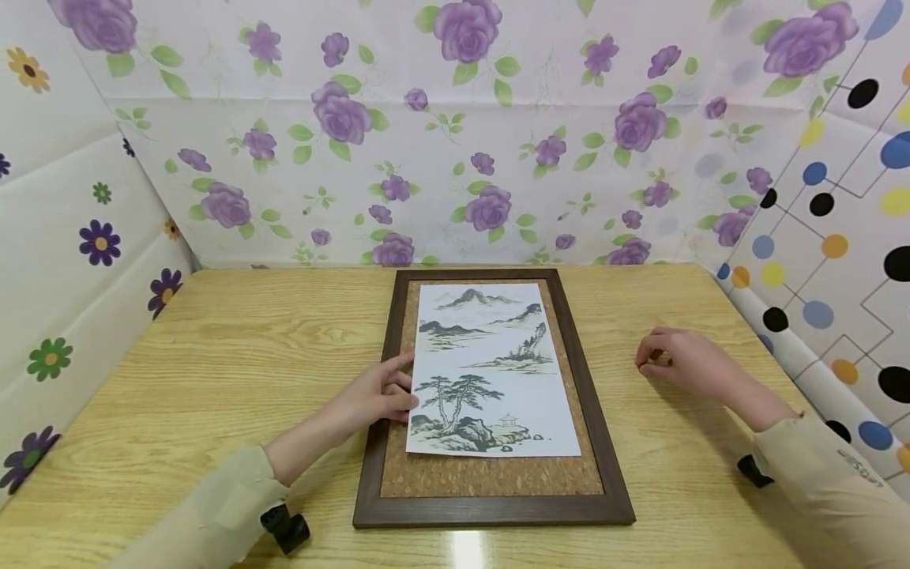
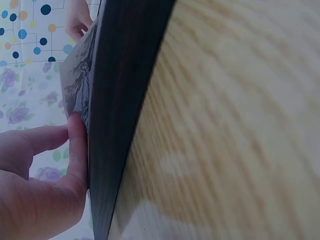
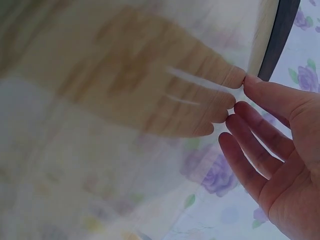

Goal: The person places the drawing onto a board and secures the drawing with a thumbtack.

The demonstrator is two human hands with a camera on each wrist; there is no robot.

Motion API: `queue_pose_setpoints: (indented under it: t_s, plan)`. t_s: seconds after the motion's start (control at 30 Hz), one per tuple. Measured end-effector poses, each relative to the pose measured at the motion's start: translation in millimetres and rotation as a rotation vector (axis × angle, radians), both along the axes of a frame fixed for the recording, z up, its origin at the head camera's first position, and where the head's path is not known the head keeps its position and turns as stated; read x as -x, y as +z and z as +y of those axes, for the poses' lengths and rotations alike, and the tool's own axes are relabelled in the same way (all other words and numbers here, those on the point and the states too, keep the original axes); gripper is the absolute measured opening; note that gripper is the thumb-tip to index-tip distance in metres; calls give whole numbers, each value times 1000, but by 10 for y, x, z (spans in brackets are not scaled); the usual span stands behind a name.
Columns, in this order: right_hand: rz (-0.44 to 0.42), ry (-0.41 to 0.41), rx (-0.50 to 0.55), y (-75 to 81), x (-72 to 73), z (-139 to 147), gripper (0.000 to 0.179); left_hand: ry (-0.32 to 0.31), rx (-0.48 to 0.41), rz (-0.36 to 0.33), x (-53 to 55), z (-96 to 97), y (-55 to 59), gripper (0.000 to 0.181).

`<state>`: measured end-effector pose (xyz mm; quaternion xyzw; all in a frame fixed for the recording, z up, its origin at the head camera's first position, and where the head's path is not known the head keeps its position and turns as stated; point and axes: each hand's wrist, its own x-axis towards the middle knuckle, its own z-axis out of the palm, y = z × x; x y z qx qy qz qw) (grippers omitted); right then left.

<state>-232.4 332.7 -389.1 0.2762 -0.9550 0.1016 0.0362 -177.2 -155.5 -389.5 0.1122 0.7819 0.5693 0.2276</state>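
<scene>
A sheet of paper (image 1: 490, 371) printed with an ink landscape of mountains and pine trees lies on a cork board (image 1: 490, 476) in a dark brown frame (image 1: 498, 510). My left hand (image 1: 380, 391) reaches over the frame's left side, thumb and forefinger touching the paper's left edge. Up close in the left wrist view, the left thumb (image 2: 77, 150) lies straight along the frame's side. To the right of the frame, my right hand (image 1: 682, 359) pinches a tiny red thing (image 1: 642, 366) low over the table, mostly hidden by the fingertips. In the right wrist view the other fingers are bent near the surface.
The glossy wood-grain table (image 1: 284, 332) reflects the hands. Behind it hangs a purple-flowered cloth (image 1: 455, 158); dotted cloth (image 1: 839, 276) covers the right side and a daisy-print cloth (image 1: 92, 245) the left. Black wrist cameras (image 1: 284, 528) sit at both sleeves.
</scene>
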Motion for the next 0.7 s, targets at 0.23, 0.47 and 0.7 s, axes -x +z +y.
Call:
queue_pose_setpoints:
  t_s: [0.23,0.47,0.7]
  plan:
    - [-11,8,9,15,38,-23,15,2,9,2,-6,4,15,78]
    - [20,27,22,51,109,-85,15,5,9,1,3,-11,27,78]
    - [66,69,15,163,199,-198,15,8,14,15,16,-29,24,76]
